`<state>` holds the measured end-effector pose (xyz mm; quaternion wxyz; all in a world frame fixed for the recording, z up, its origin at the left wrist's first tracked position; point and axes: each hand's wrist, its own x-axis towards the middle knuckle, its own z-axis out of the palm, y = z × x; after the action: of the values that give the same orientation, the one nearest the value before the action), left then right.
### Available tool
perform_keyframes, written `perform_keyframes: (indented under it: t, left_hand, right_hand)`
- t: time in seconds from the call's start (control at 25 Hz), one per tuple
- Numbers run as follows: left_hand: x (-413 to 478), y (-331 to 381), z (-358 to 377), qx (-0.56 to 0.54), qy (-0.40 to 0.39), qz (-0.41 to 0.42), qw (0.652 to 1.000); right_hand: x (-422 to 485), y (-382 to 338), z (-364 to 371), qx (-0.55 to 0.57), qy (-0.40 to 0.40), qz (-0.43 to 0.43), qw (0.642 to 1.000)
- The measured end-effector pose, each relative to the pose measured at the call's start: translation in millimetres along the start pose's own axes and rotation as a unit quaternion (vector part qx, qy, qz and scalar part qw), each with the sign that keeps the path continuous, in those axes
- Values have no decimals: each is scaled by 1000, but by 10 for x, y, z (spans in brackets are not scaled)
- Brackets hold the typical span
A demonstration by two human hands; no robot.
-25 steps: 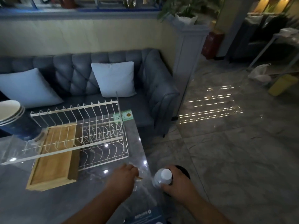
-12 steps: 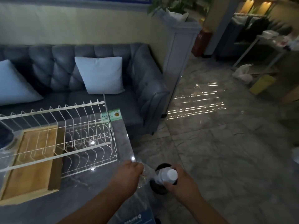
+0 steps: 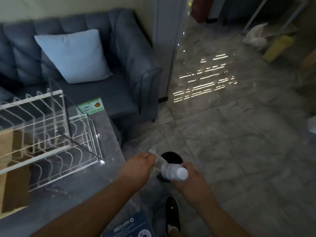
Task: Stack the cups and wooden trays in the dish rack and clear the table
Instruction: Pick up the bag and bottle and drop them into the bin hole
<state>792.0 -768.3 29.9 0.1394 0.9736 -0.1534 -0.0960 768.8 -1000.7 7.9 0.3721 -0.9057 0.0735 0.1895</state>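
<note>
Grey marble floor (image 3: 239, 142) and a blue sofa (image 3: 119, 53) frame the corner of the bench (image 3: 89, 182), where a person clearing up is at work over a round black bin (image 3: 171, 157) on the floor just past the bench's edge. Compared with a second ago, both hands have travelled off the bench and now sit above the bin, and the view has swung right, leaving the stacked cups out of frame.

Right hand (image 3: 189, 178) is closed around a clear plastic bottle (image 3: 174, 172) with a white cap; left hand (image 3: 136, 170) is fisted on a scrap of crumpled clear plastic (image 3: 158, 159), which touches the bottle. Whether the two hands are wringing one item or holding two is hard to tell in the dim light.

White wire dish rack (image 3: 51, 134) stands on the bench well to the left of both hands, with a wooden tray (image 3: 10, 147) lying in it at the picture's left edge. With the tray racked and the rubbish poised over the bin, the job appears to be in its table-clearing stage; nothing has been dropped yet.
</note>
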Motion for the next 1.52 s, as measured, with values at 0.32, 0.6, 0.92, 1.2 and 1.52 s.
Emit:
perform_keyframes:
  t: [0.32, 0.6, 0.92, 1.2, 1.52]
  left_hand:
    - [818, 256, 667, -21, -46, 14, 999]
    - [1357, 199, 1511, -7, -95, 54, 994]
    - [1930, 9, 2589, 1, -96, 34, 995]
    - [2248, -141, 3407, -31, -84, -16, 996]
    - [2291, -391, 4111, -2, -106, -37, 994]
  right_hand:
    - [486, 858, -40, 2, 15, 59, 998]
    - [1001, 1538, 321, 37, -4, 114, 993]
    - [1603, 2297, 994, 68, 13, 140, 988]
    - [2133, 2881, 1523, 86, 48, 142, 985]
    - [2481, 3292, 1985, 74, 46, 127, 988]
